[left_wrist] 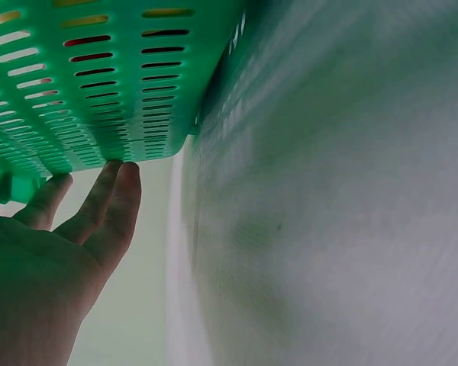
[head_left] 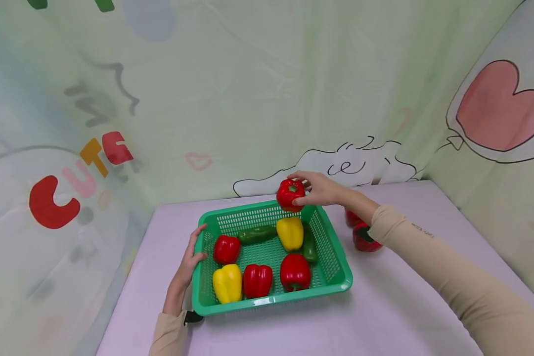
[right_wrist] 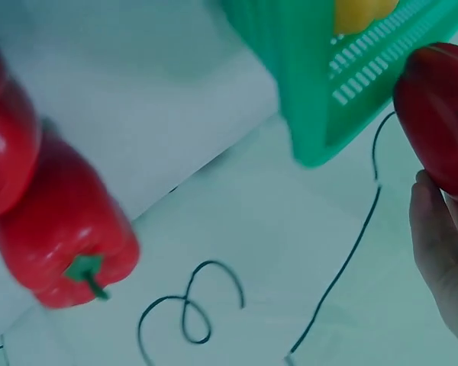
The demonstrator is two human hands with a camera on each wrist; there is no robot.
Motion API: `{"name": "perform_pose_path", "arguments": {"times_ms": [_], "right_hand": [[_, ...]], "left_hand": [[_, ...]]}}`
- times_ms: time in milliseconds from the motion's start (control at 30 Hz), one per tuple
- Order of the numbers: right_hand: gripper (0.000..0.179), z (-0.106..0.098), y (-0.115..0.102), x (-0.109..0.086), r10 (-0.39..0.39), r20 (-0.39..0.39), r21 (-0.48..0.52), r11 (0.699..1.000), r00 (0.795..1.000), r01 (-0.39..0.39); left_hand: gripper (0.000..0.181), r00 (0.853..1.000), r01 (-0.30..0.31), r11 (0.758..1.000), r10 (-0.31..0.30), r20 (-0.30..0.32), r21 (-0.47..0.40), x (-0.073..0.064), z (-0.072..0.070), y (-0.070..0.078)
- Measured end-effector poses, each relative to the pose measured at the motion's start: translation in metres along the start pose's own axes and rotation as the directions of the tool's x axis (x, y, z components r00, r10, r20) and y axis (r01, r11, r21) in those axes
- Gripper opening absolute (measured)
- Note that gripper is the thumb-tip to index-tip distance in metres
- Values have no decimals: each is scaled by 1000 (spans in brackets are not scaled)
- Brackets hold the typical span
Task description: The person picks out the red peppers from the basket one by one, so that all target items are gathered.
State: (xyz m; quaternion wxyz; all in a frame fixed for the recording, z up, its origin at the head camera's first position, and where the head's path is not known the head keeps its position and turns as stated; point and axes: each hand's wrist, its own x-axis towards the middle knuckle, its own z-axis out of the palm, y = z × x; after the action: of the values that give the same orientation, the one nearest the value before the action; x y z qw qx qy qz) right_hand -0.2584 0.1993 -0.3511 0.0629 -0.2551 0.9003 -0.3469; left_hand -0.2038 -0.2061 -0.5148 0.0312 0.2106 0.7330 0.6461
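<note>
My right hand (head_left: 317, 189) holds a red bell pepper (head_left: 289, 195) over the far right corner of a green basket (head_left: 347, 278). In the right wrist view, fingers (right_wrist: 437, 240) lie against that pepper (right_wrist: 443, 114). My left hand (head_left: 189, 257) grips the basket's left rim, its thumb over the edge; fingers (left_wrist: 116, 210) touch the slotted outer wall in the left wrist view. Inside the basket are a red pepper (head_left: 226, 249), a yellow pepper (head_left: 227, 284), two more red peppers (head_left: 257, 281) along the front, another yellow pepper (head_left: 289, 234) and two cucumbers (head_left: 257, 235).
Two red peppers (head_left: 364, 238) lie on the table right of the basket, partly behind my right forearm. The table has a pale lilac cover (head_left: 382, 306). A printed curtain (head_left: 249, 99) hangs behind and along both sides of it.
</note>
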Motion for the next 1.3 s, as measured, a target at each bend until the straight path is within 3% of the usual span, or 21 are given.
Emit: {"name": "perform_pose_path", "arguments": {"times_ms": [133,267,400,633,767,1000,1300], "right_hand": [[67,-13,12,1,50,-60,10,999,997,-49],[71,-25,27,-1,159,-125,43,987,979,-155],[75,-36,47,-4,263,-196,67,965,945,-254],[79,-43,91,-18,413,-278,106,911,867,-400],[81,-41,111,-27,460,-284,106,887,841,-449],[83,-38,126,-36,523,-313,84,847,793,-526],[87,-31,137,-42,572,-324,40,804,753,-594]], "left_hand": [[76,1000,-5,1000,5,4,-5,0,-1,-1],[75,1000,11,1000,-11,-4,2,-4,-1,-1],[75,1000,13,1000,-13,-14,10,-8,-2,0],[76,1000,13,1000,-13,-11,-5,-8,-2,-1],[76,1000,16,1000,-16,-9,-13,-7,0,-2],[77,1000,11,1000,-11,-8,-15,-5,1,-2],[77,1000,14,1000,-14,-10,5,-3,2,1]]}}
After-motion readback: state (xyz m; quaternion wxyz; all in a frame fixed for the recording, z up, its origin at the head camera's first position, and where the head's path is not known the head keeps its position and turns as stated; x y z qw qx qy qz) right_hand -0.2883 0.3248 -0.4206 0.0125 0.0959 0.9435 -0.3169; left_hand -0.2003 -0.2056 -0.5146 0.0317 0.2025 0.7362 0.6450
